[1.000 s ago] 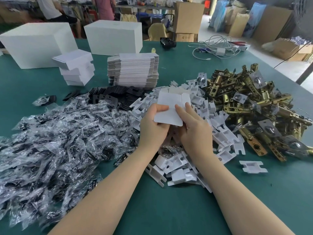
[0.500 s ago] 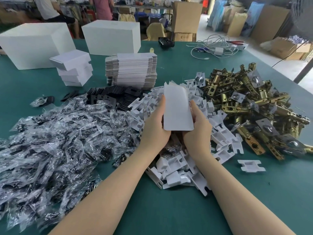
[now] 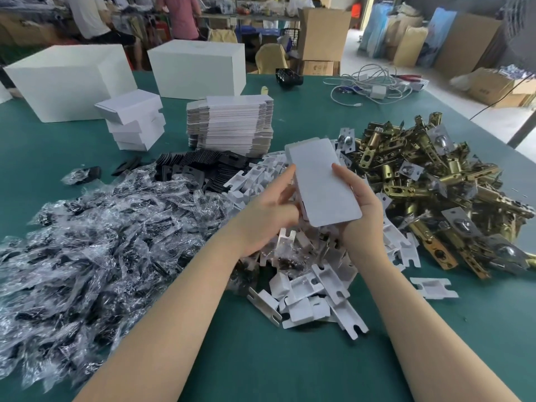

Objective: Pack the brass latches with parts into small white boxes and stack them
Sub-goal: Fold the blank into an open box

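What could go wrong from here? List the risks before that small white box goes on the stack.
1. The small white box is held between the left hand and right hand above the white insert pile; a slip would likely drop it among lookalike parts.
2. The stack of packed boxes already sits uneven, its top box skewed, so another could topple it.
3. Reaching there means crossing the plastic bags, which a forearm might drag.

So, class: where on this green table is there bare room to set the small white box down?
Bare green table lies between the forearms, below the white inserts. More lies at the right edge, beyond the lone insert. The middle is crowded: bagged parts, brass latches and flat cartons. The box is held between left hand and right hand.
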Action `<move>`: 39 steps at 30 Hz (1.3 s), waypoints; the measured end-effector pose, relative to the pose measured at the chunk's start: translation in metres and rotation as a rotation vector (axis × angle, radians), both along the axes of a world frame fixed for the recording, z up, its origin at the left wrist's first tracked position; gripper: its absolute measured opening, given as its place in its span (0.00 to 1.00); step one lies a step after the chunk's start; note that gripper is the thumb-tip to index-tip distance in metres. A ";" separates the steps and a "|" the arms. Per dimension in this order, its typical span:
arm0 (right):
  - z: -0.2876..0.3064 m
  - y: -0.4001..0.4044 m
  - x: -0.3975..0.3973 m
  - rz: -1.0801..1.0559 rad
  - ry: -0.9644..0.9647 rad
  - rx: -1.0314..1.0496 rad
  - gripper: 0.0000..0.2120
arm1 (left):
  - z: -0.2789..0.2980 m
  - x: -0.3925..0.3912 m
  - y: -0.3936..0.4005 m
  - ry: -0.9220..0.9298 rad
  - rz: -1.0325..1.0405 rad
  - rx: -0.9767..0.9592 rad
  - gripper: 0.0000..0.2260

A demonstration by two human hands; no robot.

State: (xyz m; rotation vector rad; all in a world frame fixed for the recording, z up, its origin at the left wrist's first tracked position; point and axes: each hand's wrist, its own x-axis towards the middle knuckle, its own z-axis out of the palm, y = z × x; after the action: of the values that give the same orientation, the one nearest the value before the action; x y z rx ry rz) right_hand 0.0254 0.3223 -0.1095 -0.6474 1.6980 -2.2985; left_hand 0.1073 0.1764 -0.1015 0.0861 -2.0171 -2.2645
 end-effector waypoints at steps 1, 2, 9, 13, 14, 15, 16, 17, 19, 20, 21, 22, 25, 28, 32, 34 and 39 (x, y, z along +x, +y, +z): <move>0.001 0.000 0.003 0.003 0.047 0.018 0.19 | 0.003 -0.001 0.002 -0.003 0.061 0.071 0.28; 0.001 -0.001 0.006 0.013 0.086 0.019 0.21 | 0.005 -0.002 0.003 -0.017 0.148 0.106 0.19; 0.005 -0.006 0.010 0.297 -0.021 -0.033 0.24 | 0.004 -0.001 -0.011 -0.021 0.408 0.418 0.11; 0.013 -0.001 0.005 0.551 -0.247 -0.085 0.25 | 0.005 0.006 -0.018 -0.075 0.440 0.302 0.06; 0.015 -0.001 0.006 0.535 -0.276 -0.075 0.24 | 0.005 0.006 -0.018 -0.061 0.463 0.282 0.06; 0.017 -0.002 0.007 0.472 -0.267 -0.037 0.21 | 0.004 0.005 -0.018 -0.051 0.485 0.256 0.07; 0.019 -0.005 0.008 0.363 -0.211 0.036 0.17 | 0.004 0.005 -0.017 -0.042 0.507 0.222 0.07; 0.021 -0.009 0.010 0.232 -0.118 0.137 0.13 | 0.004 0.004 -0.015 -0.029 0.524 0.180 0.06; 0.022 -0.016 0.016 0.042 0.082 0.330 0.14 | 0.003 0.002 -0.010 0.008 0.546 0.101 0.05; 0.022 -0.020 0.020 0.006 0.154 0.410 0.18 | 0.002 0.001 -0.007 0.025 0.553 0.078 0.05; 0.021 -0.024 0.023 -0.005 0.184 0.470 0.22 | 0.003 0.002 -0.003 0.033 0.556 0.071 0.06; 0.020 -0.027 0.025 -0.010 0.175 0.498 0.28 | 0.006 0.003 0.002 0.027 0.563 0.066 0.10; 0.019 -0.029 0.030 -0.008 0.102 0.457 0.35 | 0.009 0.003 0.007 0.041 0.594 -0.034 0.22; 0.019 -0.027 0.033 0.027 0.096 0.401 0.30 | 0.010 0.002 0.009 0.079 0.629 -0.138 0.17; 0.021 -0.026 0.038 0.020 0.254 0.317 0.10 | 0.016 0.002 0.015 0.079 0.619 -0.231 0.20; 0.022 -0.026 0.036 0.018 0.223 0.288 0.06 | 0.019 0.001 0.012 0.079 0.590 -0.180 0.21; 0.023 -0.017 0.024 0.068 0.005 0.246 0.08 | 0.019 0.005 -0.005 -0.037 0.382 0.188 0.09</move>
State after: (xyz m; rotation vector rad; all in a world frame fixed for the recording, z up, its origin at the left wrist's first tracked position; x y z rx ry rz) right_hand 0.0498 0.3049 -0.0861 -0.6475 1.8896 -2.0001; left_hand 0.1122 0.1709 -0.0822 0.4870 -1.6252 -2.2049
